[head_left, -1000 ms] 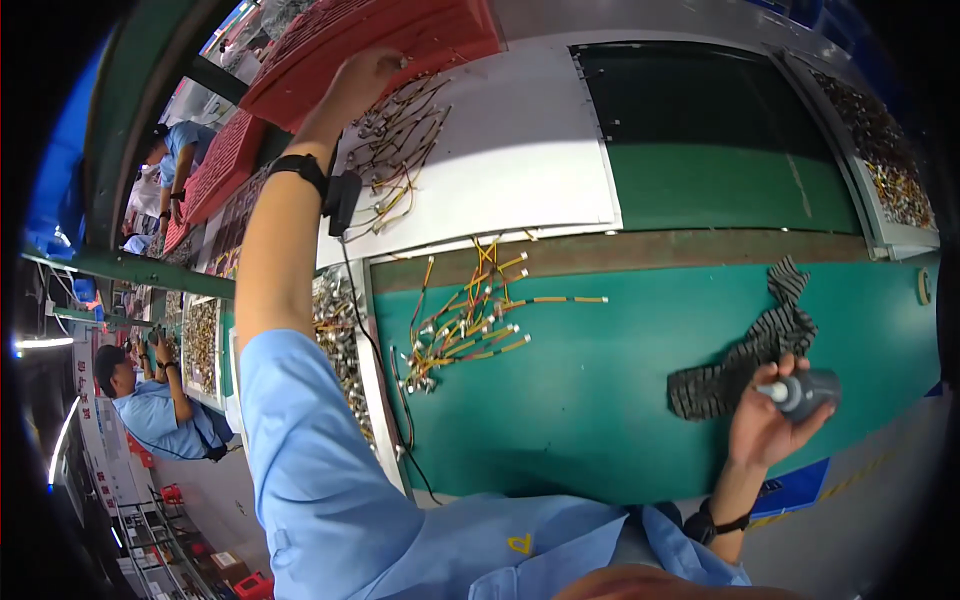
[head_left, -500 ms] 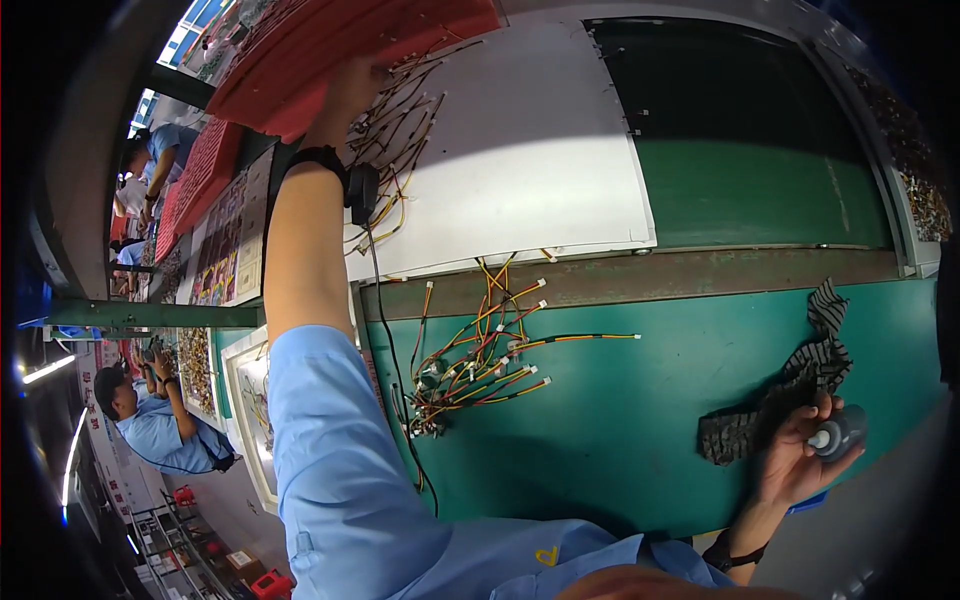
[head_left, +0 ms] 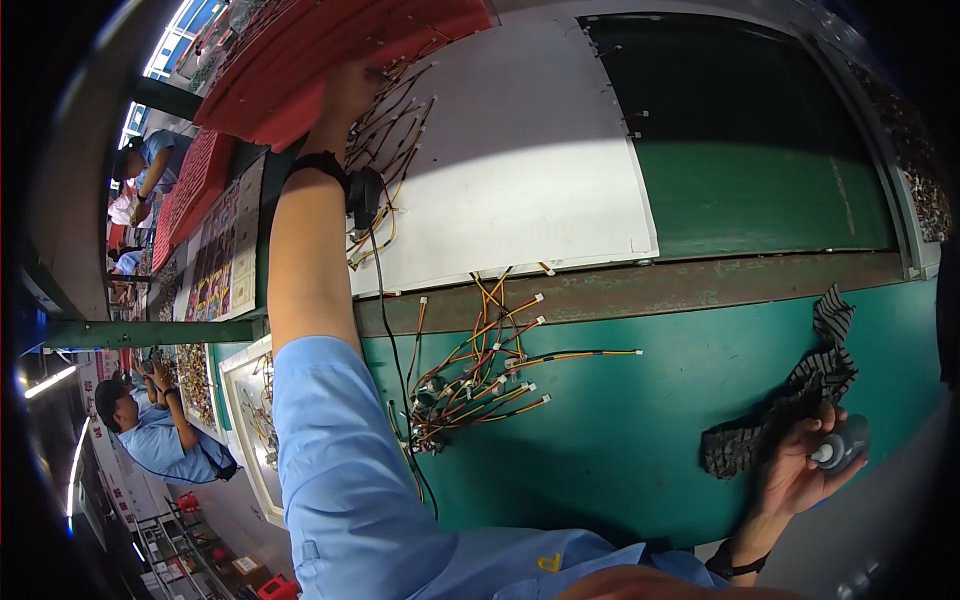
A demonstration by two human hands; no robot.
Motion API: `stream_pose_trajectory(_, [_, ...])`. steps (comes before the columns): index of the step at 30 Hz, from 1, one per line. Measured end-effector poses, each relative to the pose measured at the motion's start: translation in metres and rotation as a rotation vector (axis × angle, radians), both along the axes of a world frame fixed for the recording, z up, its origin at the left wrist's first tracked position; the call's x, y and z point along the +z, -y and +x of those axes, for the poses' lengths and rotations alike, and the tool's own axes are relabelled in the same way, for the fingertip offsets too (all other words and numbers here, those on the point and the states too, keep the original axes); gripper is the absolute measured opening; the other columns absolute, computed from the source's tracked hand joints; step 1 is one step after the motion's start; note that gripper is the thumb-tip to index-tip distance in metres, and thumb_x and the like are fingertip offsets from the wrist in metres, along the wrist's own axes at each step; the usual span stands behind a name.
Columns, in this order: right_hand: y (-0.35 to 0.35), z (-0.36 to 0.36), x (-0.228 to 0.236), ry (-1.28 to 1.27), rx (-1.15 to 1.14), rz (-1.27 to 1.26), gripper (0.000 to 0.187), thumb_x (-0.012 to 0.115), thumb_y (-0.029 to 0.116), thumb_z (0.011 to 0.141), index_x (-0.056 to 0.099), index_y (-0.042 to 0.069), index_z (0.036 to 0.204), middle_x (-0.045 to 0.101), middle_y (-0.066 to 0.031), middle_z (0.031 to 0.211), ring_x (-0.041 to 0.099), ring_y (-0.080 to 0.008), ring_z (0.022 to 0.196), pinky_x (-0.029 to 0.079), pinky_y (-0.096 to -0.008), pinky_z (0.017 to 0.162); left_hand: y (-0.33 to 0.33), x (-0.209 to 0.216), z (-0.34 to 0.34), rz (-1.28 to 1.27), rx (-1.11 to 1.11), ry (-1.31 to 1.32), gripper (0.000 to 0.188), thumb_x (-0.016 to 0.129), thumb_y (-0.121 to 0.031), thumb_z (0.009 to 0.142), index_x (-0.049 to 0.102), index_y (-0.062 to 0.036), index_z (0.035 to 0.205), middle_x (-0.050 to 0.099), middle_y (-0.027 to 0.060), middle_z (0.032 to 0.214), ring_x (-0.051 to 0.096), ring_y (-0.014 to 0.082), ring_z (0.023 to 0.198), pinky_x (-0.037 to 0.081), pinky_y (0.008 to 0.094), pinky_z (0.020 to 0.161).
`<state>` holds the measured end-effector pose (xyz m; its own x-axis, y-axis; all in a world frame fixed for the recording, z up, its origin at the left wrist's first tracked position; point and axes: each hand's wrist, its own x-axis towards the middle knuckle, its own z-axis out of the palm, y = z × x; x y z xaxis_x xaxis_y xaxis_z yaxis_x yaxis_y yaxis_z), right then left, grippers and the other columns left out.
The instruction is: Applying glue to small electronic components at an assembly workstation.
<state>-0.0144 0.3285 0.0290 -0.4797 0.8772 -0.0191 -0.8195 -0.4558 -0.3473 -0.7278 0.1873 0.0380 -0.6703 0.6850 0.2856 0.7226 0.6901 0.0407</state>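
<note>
1. Head view: the right hand (head_left: 792, 478) is wrapped around a squat grey translucent plastic bottle (head_left: 851, 443), white nozzle leftward; a hard squeeze could drip onto the grey-and-black striped cloth (head_left: 735, 450) beside it.
2. The left hand (head_left: 350, 92) is among thin yellow, red and black wires (head_left: 412, 152) beside the red plastic tray (head_left: 290, 75); fingers blurred, grip cannot be told. Tugging might tangle leads.
3. The slack black cord (head_left: 383, 300) could snag the wired metal parts (head_left: 430, 437).

At left, a green beam (head_left: 150, 333) shows above a co-worker (head_left: 170, 448) in blue, strip lights (head_left: 50, 381), a carton (head_left: 248, 566) and a red bin (head_left: 280, 588), while at far right lies a parts tray (head_left: 907, 230).
</note>
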Motion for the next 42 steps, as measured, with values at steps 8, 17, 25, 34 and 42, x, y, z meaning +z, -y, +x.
stream_pose_trajectory(8, [0.000, -0.006, 0.002, -0.012, -0.001, -0.015, 0.045, 0.058, 0.030, 0.090, 0.034, -0.003, 0.109, 0.037, -0.0127, 0.096, 0.043, -0.0150, 0.058, 0.045, -0.0345, 0.097, -0.004, 0.002, 0.010, -0.031, 0.033, 0.040, 0.030, 0.057, -0.026, 0.076, 0.067, -0.0194, 0.103, 0.064, 0.0161, 0.100, 0.060, 0.0353, 0.095, 0.048, 0.0427, 0.080])
stream_pose_trajectory(17, [0.005, -0.006, 0.007, -0.020, 0.016, 0.002, 0.047, 0.057, 0.031, 0.090, 0.034, -0.003, 0.111, 0.038, -0.0115, 0.097, 0.048, -0.0179, 0.082, 0.043, -0.0343, 0.099, 0.006, 0.010, 0.017, -0.003, 0.018, 0.055, 0.030, 0.057, -0.027, 0.076, 0.066, -0.0199, 0.103, 0.063, 0.0171, 0.098, 0.060, 0.0363, 0.094, 0.048, 0.0424, 0.080])
stream_pose_trajectory(25, [0.008, 0.002, 0.010, -0.085, 0.201, -0.014, 0.050, 0.061, 0.033, 0.087, 0.036, -0.002, 0.112, 0.041, -0.0108, 0.099, 0.049, -0.0198, 0.091, 0.045, -0.0310, 0.094, 0.041, 0.023, 0.036, 0.197, -0.198, -0.061, 0.029, 0.056, -0.026, 0.084, 0.063, -0.0099, 0.107, 0.064, 0.0212, 0.095, 0.062, 0.0332, 0.092, 0.048, 0.0404, 0.077])
stream_pose_trajectory(34, [0.025, 0.003, 0.020, -0.182, 0.201, -0.033, 0.052, 0.069, 0.029, 0.081, 0.039, -0.005, 0.108, 0.043, -0.0122, 0.096, 0.052, -0.0150, 0.069, 0.044, -0.0323, 0.093, 0.076, 0.113, 0.327, -0.127, -0.538, 0.475, 0.021, 0.054, -0.018, 0.088, 0.061, -0.0031, 0.101, 0.063, 0.0126, 0.088, 0.061, 0.0183, 0.080, 0.047, 0.0318, 0.071])
stream_pose_trajectory(42, [0.071, 0.027, 0.031, -0.412, 0.357, -0.331, 0.053, 0.071, 0.028, 0.078, 0.041, -0.007, 0.104, 0.044, -0.0107, 0.090, 0.049, -0.0120, 0.060, 0.047, -0.0327, 0.094, 0.193, 0.068, 0.480, -0.169, -0.215, 0.134, 0.012, 0.056, -0.009, 0.080, 0.059, -0.0036, 0.089, 0.060, 0.0137, 0.083, 0.059, 0.0326, 0.081, 0.047, 0.0404, 0.071])
